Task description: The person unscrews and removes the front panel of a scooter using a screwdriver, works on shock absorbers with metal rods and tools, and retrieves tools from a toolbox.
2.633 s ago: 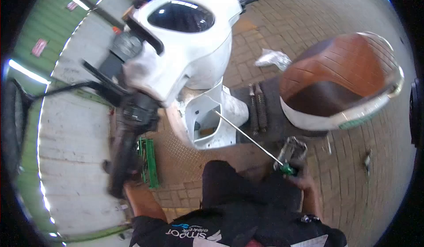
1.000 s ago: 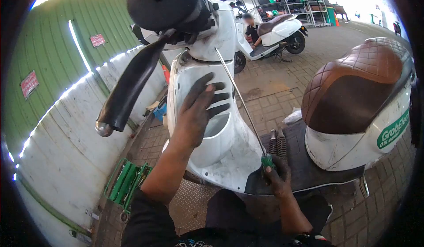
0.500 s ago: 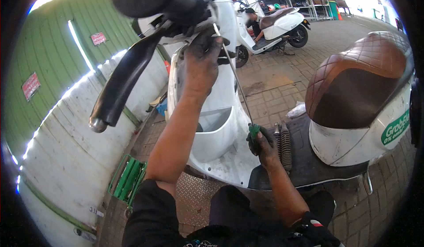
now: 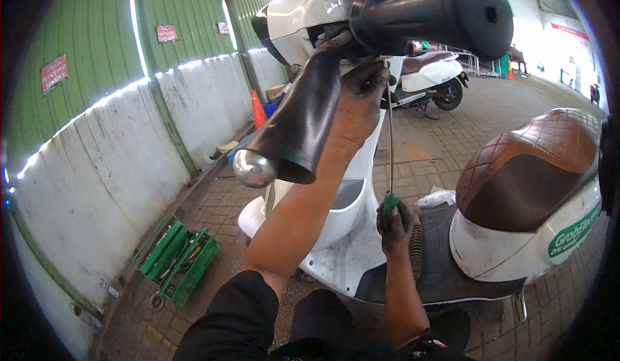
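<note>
My right hand (image 4: 395,228) is closed around the green handle of a long-shafted screwdriver (image 4: 391,148), which stands nearly upright above the scooter's floorboard. The shaft runs up to the underside of the handlebar, where its tip is hidden. My left hand (image 4: 361,99) is raised under the handlebar, its fingers curled and dark with grime beside the upper shaft. What those fingers hold is hidden. In front of it hangs a brake lever (image 4: 294,122) in a loose black sleeve with a silver ball end. A black handlebar grip (image 4: 433,15) juts toward me.
A coil-spring shock absorber (image 4: 416,248) lies on the floorboard by the brown scooter seat (image 4: 529,157). At the left, a green toolbox (image 4: 181,261) stands open on the paving near the wall. Further back are an orange cone (image 4: 258,110) and another white scooter (image 4: 426,80).
My view has swung left and nearer the handlebar, so the grip and lever now lie further right. The screwdriver has gone from slanted to nearly upright. Both hands keep their places on the scooter.
</note>
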A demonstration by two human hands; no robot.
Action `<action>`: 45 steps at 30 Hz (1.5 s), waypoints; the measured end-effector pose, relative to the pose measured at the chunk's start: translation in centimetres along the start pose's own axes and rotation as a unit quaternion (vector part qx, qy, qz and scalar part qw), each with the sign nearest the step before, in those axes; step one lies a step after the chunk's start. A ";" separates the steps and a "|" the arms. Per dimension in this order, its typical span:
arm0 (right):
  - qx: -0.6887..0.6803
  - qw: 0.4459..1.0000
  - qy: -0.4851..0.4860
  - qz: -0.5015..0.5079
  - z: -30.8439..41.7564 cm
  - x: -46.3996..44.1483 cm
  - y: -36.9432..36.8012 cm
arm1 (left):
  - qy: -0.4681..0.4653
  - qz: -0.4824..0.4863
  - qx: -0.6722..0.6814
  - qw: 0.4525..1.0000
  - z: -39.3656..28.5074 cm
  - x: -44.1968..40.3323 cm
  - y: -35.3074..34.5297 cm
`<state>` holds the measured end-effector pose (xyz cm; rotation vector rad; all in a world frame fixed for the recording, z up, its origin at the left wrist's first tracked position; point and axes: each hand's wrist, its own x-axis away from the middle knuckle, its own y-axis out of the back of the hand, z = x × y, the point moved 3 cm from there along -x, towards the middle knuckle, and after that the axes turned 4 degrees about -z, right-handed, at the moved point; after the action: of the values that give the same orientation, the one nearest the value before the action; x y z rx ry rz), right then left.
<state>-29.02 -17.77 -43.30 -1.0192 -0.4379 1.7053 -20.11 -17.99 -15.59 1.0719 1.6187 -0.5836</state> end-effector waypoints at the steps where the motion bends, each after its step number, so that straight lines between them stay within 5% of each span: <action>1: 0.009 1.000 0.018 -0.012 0.0 -0.2 0.1 | 0.027 -0.011 0.026 0.999 0.2 0.1 -0.1; 7: 0.026 0.998 0.041 -0.030 -0.2 -0.5 0.0 | 0.002 -0.031 -0.014 0.999 0.0 0.2 -0.3; 9: 0.031 0.997 0.056 -0.033 -0.1 -0.6 0.1 | 0.098 -0.022 0.080 0.992 -0.4 0.4 -0.3; 12: 0.054 0.996 0.059 -0.040 0.0 -0.9 0.4 | 0.124 -0.030 0.131 0.983 -1.3 0.5 -0.4; 45: 0.082 0.993 0.061 -0.057 0.5 -1.0 1.3 | 0.025 -0.030 0.062 0.997 -1.3 0.5 -0.6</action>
<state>-30.11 -19.10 -43.49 -0.9539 -0.2678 1.5410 -21.26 -17.07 -15.73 1.1386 1.6813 -0.7100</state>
